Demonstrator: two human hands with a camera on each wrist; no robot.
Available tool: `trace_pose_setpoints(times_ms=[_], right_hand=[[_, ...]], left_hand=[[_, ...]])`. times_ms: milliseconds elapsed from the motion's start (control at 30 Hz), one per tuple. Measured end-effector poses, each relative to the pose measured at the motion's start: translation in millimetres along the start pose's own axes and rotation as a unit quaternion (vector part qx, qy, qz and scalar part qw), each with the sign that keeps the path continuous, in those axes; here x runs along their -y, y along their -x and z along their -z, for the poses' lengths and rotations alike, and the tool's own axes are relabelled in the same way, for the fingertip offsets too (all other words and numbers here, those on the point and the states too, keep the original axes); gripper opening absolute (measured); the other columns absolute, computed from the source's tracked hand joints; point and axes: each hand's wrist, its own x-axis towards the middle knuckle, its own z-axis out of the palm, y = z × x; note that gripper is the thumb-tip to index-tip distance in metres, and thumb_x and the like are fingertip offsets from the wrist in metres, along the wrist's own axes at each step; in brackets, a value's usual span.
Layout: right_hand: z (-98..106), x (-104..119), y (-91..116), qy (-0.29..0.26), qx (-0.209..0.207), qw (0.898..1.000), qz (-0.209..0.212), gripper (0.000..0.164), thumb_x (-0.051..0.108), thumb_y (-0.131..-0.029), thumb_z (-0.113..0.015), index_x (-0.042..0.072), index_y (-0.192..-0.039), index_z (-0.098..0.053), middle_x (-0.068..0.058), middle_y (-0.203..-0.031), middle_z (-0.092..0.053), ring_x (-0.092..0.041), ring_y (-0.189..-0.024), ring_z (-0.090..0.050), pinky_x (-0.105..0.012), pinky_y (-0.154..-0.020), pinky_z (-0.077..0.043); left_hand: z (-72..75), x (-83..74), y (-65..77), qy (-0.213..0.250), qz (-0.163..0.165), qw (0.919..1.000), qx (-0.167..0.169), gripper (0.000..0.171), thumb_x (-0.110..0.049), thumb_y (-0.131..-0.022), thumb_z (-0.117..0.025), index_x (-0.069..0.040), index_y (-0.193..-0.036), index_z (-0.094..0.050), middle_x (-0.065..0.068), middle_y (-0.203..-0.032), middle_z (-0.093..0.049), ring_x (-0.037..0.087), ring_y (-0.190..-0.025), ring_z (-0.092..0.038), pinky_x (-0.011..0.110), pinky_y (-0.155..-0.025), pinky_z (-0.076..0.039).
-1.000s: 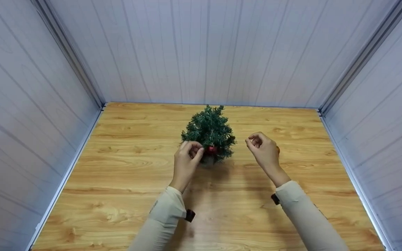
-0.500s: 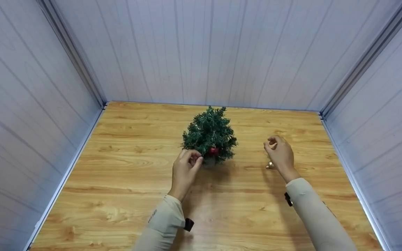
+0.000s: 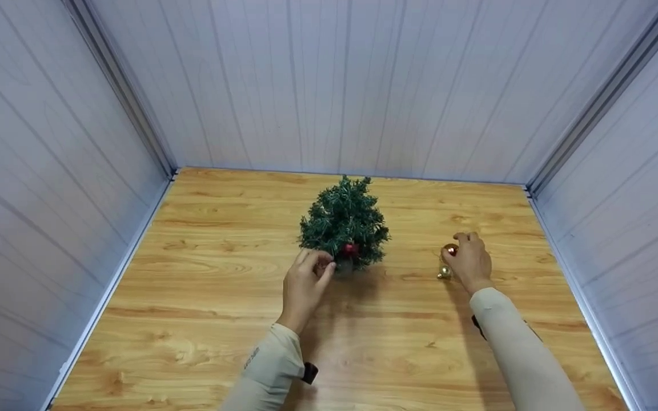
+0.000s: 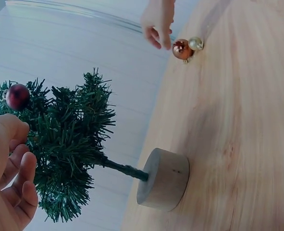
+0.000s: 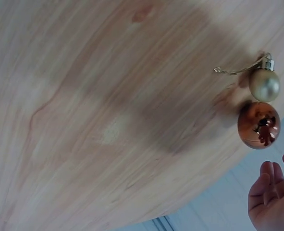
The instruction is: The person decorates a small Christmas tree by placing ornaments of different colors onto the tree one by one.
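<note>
A small green Christmas tree [image 3: 343, 220] on a round wooden base [image 4: 163, 179] stands near the middle of the tabletop. One dark red bauble [image 4: 18, 96] hangs among its branches. At the tree's lower left in the head view, my left hand [image 3: 304, 285] pinches the edge of the foliage; the exact fingertip contact is partly hidden. My right hand [image 3: 473, 262] is over on the right, fingers spread and slightly bent beside a shiny copper bauble [image 5: 259, 125]. A gap shows between them in the right wrist view. A smaller pale gold bauble [image 5: 265, 85] with a cord touches the copper one.
The wood-grain tabletop [image 3: 192, 319] is bounded by pale panelled walls [image 3: 260, 85] at the back and both sides. Metal corner strips [image 3: 603, 97] run up where the walls meet. A dark wrist device [image 3: 309, 373] sits by my left sleeve.
My right hand has moved right, away from the tree, to the copper bauble, and its fingers have spread. Both loose baubles have come into view. My left hand has dropped slightly beside the tree.
</note>
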Motion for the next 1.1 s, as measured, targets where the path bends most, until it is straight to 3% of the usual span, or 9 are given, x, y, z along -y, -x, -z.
trace_pose_setpoints(times_ms=[200,500,933,1100], right_hand=[[-5.9,-4.3,-1.3,0.014,0.036,0.999,-0.026,0.055,0.031,-0.093,-0.065,-0.003,-0.133,-0.050,-0.027,-0.126,-0.045,-0.045,-0.109,-0.051,-0.056,-0.079,-0.050],[-12.7,-9.7,-3.9,0.018,0.050,0.998,-0.030,0.057,0.029,-0.092,-0.067,-0.005,-0.133,-0.049,-0.030,-0.122,-0.047,-0.048,-0.108,-0.051,-0.059,-0.081,-0.049],[-11.8,-16.1,-0.4,0.024,0.056,0.998,-0.032,0.060,0.032,-0.092,-0.068,-0.006,-0.133,-0.047,-0.031,-0.120,-0.050,-0.047,-0.108,-0.052,-0.059,-0.080,-0.050],[-8.6,-16.8,-1.6,0.019,0.036,0.999,-0.021,0.057,0.031,-0.092,-0.067,-0.007,-0.129,-0.048,-0.031,-0.115,-0.053,-0.048,-0.105,-0.054,-0.060,-0.081,-0.049]], left_hand=[[-0.2,1.2,1.4,0.006,-0.003,1.0000,-0.001,0.007,-0.016,-0.087,-0.074,-0.016,-0.092,-0.068,-0.003,-0.088,-0.060,0.010,-0.071,-0.059,0.025,-0.062,-0.049],[-0.3,2.6,1.6,0.000,0.004,1.0000,0.002,0.007,-0.017,-0.088,-0.074,-0.016,-0.091,-0.068,-0.004,-0.087,-0.059,0.007,-0.071,-0.058,0.024,-0.063,-0.050],[-0.6,2.8,2.1,-0.002,0.004,1.0000,0.003,0.007,-0.017,-0.088,-0.074,-0.017,-0.091,-0.068,-0.004,-0.087,-0.059,0.007,-0.071,-0.058,0.024,-0.062,-0.050],[0.1,3.0,1.6,-0.007,0.002,1.0000,0.000,0.007,-0.017,-0.088,-0.074,-0.017,-0.091,-0.068,-0.004,-0.088,-0.059,0.007,-0.071,-0.058,0.024,-0.062,-0.050]])
